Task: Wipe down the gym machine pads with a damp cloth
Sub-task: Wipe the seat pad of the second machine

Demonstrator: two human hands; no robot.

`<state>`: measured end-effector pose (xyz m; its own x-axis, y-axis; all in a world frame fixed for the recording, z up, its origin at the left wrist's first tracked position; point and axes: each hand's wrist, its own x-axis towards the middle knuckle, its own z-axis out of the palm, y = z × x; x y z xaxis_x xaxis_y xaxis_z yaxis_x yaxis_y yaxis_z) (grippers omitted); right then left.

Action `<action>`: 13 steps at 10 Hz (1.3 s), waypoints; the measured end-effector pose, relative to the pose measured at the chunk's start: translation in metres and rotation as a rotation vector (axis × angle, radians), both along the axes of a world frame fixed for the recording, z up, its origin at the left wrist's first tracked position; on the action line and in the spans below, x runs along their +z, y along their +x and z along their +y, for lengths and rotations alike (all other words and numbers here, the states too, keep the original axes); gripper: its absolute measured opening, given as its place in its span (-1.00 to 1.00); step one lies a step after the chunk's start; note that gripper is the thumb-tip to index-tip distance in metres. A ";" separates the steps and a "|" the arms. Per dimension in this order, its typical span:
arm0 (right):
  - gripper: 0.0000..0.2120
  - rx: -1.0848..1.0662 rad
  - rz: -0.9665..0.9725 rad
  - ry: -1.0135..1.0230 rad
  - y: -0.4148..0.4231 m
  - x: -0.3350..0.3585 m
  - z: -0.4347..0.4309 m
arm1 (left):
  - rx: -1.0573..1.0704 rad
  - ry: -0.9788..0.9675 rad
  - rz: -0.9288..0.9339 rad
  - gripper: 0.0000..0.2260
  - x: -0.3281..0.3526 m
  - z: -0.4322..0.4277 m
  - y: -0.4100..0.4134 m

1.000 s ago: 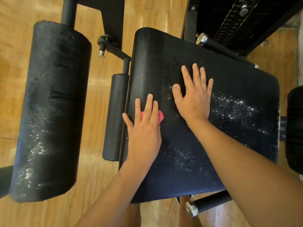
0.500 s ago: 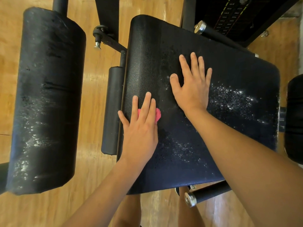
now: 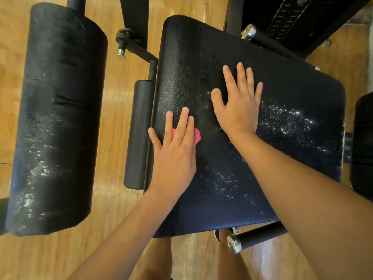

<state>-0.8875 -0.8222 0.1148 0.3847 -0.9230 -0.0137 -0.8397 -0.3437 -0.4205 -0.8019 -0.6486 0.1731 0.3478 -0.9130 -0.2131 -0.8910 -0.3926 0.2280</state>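
Observation:
A wide black seat pad (image 3: 292, 93) fills the middle of the head view, with white specks on its right and near parts. My left hand (image 3: 174, 156) lies flat near the pad's left edge, straight fingers pressing a small pink cloth (image 3: 196, 137) against it; most of the cloth is hidden under the hand. My right hand (image 3: 238, 106) rests flat on the pad with fingers spread, a little further away and to the right. A large black roller pad (image 3: 58, 118) stands to the left, speckled white on its lower half.
A small black pad (image 3: 138, 136) sits between the roller and the seat. Chrome-capped handles stick out at the near right (image 3: 234, 244) and the far side (image 3: 248, 32). A weight stack (image 3: 288, 19) is at the top right, another black pad (image 3: 363, 146) at the right edge. Wooden floor lies below.
My left hand with the cloth slid slightly towards the pad's left edge. The right hand stayed flat in about the same place on the pad.

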 end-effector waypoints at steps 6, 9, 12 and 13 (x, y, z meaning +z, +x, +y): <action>-0.40 0.005 0.012 0.004 -0.001 -0.002 -0.001 | -0.027 0.045 0.028 -0.40 0.005 0.056 -0.018; -0.39 0.006 0.012 0.021 -0.002 -0.001 0.000 | 0.035 0.034 0.018 -0.35 0.001 0.062 -0.027; -0.40 0.025 0.031 0.026 -0.001 0.001 0.000 | 0.054 0.093 0.039 -0.42 -0.004 0.101 -0.052; -0.42 0.058 0.033 0.069 -0.002 0.006 -0.001 | 0.051 0.076 0.044 -0.41 -0.004 0.099 -0.051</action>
<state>-0.8893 -0.8227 0.1213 0.4354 -0.8957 -0.0900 -0.8330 -0.3630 -0.4175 -0.8529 -0.5497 0.1690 0.3818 -0.8751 -0.2974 -0.8594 -0.4545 0.2340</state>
